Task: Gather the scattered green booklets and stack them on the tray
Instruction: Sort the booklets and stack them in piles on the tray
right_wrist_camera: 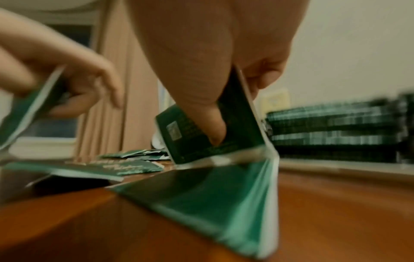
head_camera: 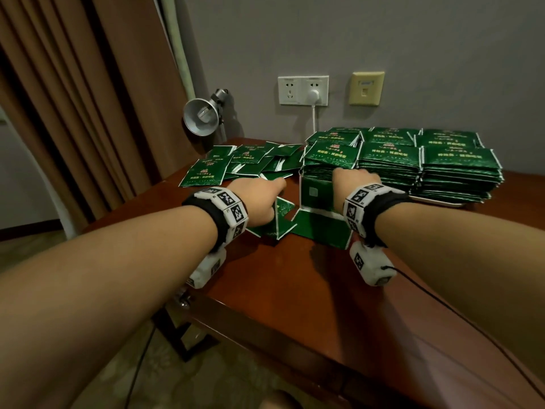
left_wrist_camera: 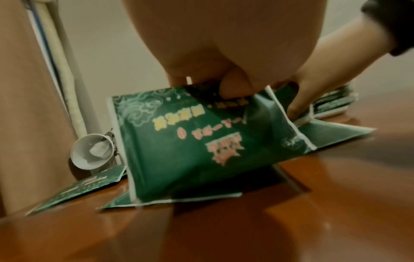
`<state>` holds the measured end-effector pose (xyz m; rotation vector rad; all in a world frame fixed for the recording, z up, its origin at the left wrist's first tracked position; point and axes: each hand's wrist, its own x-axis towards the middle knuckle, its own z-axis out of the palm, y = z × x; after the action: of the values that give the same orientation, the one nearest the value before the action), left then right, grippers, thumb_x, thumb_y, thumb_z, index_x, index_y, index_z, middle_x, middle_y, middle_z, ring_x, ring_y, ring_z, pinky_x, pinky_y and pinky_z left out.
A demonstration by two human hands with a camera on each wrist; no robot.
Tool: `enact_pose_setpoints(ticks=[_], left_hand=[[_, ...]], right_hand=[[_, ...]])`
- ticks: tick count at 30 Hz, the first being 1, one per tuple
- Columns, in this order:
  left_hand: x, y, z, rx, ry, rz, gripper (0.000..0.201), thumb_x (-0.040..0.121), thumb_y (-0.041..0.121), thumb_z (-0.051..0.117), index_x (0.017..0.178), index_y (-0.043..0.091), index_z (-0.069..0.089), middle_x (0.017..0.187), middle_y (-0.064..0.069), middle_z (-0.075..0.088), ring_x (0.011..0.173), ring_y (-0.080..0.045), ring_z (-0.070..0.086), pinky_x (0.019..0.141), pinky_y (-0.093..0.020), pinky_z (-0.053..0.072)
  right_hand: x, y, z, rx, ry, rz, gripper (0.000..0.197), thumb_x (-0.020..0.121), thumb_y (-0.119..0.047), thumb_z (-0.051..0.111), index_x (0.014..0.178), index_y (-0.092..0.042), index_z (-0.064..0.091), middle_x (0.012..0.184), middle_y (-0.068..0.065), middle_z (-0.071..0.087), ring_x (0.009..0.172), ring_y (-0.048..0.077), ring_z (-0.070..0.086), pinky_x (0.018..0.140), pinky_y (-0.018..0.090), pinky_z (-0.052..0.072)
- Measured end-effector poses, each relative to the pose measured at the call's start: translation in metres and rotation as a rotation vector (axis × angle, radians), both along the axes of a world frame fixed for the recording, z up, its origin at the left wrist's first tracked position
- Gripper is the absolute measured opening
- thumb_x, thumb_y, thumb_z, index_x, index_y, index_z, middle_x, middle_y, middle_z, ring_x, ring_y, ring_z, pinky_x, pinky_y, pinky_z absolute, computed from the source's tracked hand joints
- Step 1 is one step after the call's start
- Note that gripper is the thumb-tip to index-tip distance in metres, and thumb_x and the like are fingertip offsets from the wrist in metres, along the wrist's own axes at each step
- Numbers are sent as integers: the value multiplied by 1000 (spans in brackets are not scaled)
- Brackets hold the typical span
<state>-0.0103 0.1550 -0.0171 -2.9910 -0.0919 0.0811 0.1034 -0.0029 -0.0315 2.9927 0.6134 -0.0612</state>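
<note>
Most booklets already stacked on tray [head_camera: 436, 203] beyond my right hand [head_camera: 351, 180]. Both hands grip booklets; loose booklets [head_camera: 250, 160] beyond left hand [head_camera: 259, 199] remain.

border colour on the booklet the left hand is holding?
White edging round a dark green cover on the booklet; clearest in the left wrist view.

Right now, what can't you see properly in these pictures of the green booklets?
- Tray: head view shows only a sliver of rim; the booklet stacks cover the rest.
- Left hand fingertips: head view, hidden behind the hand's back.
- Booklet held by the right hand: right wrist view, print blurred.
- Booklet lettering: left wrist view, too blurred to read.
- How many booklets per stack: too small.
</note>
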Motion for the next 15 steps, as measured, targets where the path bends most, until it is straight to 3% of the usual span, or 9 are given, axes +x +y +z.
enact_pose_setpoints(ticks=[3, 5, 7, 8, 10, 13, 15], left_hand=[[-7, -10, 3, -98, -11, 16, 51, 81, 5, 47, 129, 22, 41, 88, -5, 62, 78, -26, 62, 63, -38, 54], [-9, -17, 2, -119, -15, 11, 48, 82, 6, 54, 126, 24, 47, 107, -6, 60, 97, -28, 60, 80, -44, 54], [-11, -22, -6, -21, -39, -5, 48, 83, 8, 61, 126, 26, 51, 121, -4, 52, 114, -26, 49, 94, -46, 48], [-12, -23, -12, 61, -85, 4, 49, 82, 10, 64, 127, 24, 50, 125, -5, 48, 116, -26, 44, 95, -45, 46], [-15, -25, -21, 126, -155, 136, 49, 81, 8, 65, 126, 17, 47, 125, -11, 41, 112, -29, 46, 90, -42, 48], [-13, -27, -30, -28, -31, 416, 47, 89, 20, 61, 131, 13, 40, 126, -17, 38, 103, -34, 56, 82, -42, 54], [-7, -24, -38, -96, 19, 485, 51, 96, 38, 50, 140, 17, 36, 135, -20, 37, 112, -38, 54, 89, -44, 51]], right_hand=[[-17, -11, 12, -74, -134, 86, 17, 85, -15, 62, 98, -16, 52, 105, 9, 60, 106, 33, 52, 84, 42, 38], [-21, -10, 6, -133, -75, 100, 34, 79, -26, 71, 107, -14, 54, 111, 11, 56, 109, 34, 49, 86, 44, 40], [-26, -12, -6, -217, -3, 94, 60, 64, -45, 81, 109, -15, 56, 111, 11, 50, 107, 35, 47, 85, 49, 47], [-29, -15, -9, -255, 10, 100, 64, 60, -53, 81, 107, -18, 57, 111, 10, 49, 107, 34, 46, 85, 52, 48], [-27, -18, -16, -247, 32, 121, 59, 64, -57, 75, 107, -21, 57, 118, 9, 48, 113, 33, 44, 88, 53, 48], [-29, -24, -18, -176, 20, 110, 70, 69, -60, 70, 122, -18, 51, 125, 10, 49, 117, 34, 46, 91, 48, 47], [-27, -24, -20, -118, 52, 85, 78, 74, -65, 65, 128, -13, 45, 126, 11, 51, 114, 35, 52, 91, 46, 48]])
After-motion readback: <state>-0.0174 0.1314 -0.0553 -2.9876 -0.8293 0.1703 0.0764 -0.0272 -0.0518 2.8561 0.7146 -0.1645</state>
